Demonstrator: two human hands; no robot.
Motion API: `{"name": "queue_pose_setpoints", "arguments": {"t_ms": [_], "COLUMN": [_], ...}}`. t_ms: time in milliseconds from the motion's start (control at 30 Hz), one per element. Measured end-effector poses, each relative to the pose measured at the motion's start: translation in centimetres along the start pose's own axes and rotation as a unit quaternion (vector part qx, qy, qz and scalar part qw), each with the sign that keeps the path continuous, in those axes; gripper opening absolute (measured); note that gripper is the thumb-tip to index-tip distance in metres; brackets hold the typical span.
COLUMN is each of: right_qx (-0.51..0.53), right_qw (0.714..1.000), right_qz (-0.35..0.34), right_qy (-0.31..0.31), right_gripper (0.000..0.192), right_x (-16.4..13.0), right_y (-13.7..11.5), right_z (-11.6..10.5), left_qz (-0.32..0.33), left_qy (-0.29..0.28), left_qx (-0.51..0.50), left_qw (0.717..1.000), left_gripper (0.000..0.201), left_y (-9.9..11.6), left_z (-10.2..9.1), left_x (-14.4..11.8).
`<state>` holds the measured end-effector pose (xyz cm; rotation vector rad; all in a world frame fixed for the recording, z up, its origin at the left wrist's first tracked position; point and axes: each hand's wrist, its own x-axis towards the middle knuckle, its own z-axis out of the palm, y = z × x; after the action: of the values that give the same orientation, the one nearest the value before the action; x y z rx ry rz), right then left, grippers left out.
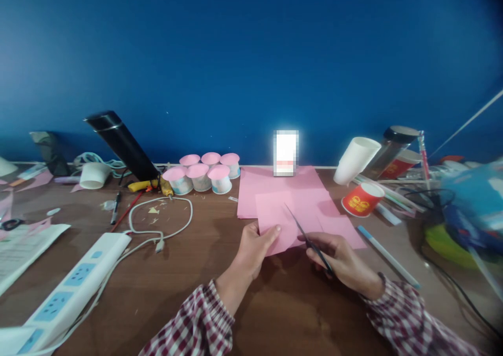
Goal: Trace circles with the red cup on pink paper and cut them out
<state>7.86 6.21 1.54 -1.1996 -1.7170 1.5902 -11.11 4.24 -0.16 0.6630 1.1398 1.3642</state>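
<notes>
My left hand point(257, 246) pinches the lower left edge of a pink paper sheet point(273, 214), thumb on top. In my right hand point(340, 259) is a pair of scissors point(297, 222), its blades pointing up and left across the sheet's right side. Whether the blades are apart is hard to make out. Behind the held sheet lies a stack of pink paper point(251, 186) flat on the table. A smaller pink piece point(343, 227) lies to the right, partly behind my right hand.
Several small cups with pink paper tops point(198, 175) stand at the back, beside a leaning black flask point(126, 146). A white power strip point(74, 288) lies front left. A red paper cup point(361, 199), white stacked cups point(356, 159) and a blue-white pen point(387, 254) are on the right.
</notes>
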Motion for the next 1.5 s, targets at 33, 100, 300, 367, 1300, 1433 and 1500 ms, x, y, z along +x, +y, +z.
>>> {"name": "queue_pose_setpoints", "arguments": {"t_ms": [33,100,300,367,1300,1433,1500], "right_qx": [-0.002,-0.004,-0.009,-0.011,-0.100,-0.261,-0.292], "right_qw": [1.000,1.000,1.000,1.000,0.994,0.958,0.947], "right_qz": [0.001,0.001,-0.001,0.000,-0.042,-0.111,-0.121], "right_qy": [0.001,0.002,0.000,0.001,0.003,0.032,0.061], "right_gripper": [0.048,0.049,0.048,0.048,0.044,0.035,0.036], "right_x": [0.0,-0.1,0.0,0.0,0.4,-0.1,-0.8], "right_y": [0.0,-0.1,-0.1,0.0,-0.2,-1.8,-2.2], "right_z": [0.0,0.1,0.0,0.0,-0.5,-2.3,-2.9], "left_qz": [-0.001,-0.002,-0.002,0.000,0.005,0.035,0.054], "left_qy": [0.000,-0.001,-0.003,-0.005,0.012,0.019,0.019], "left_qx": [-0.002,-0.007,-0.006,-0.006,0.009,-0.022,-0.043], "left_qw": [1.000,1.000,1.000,1.000,1.000,0.999,0.997], "left_gripper": [0.030,0.030,0.029,0.029,0.030,0.035,0.038], "left_y": [0.0,0.1,0.3,0.3,0.3,0.7,0.8], "left_z": [0.0,0.1,0.1,0.1,-0.4,-1.0,-1.1], "left_x": [0.0,0.0,0.1,0.1,0.5,1.1,1.3]}}
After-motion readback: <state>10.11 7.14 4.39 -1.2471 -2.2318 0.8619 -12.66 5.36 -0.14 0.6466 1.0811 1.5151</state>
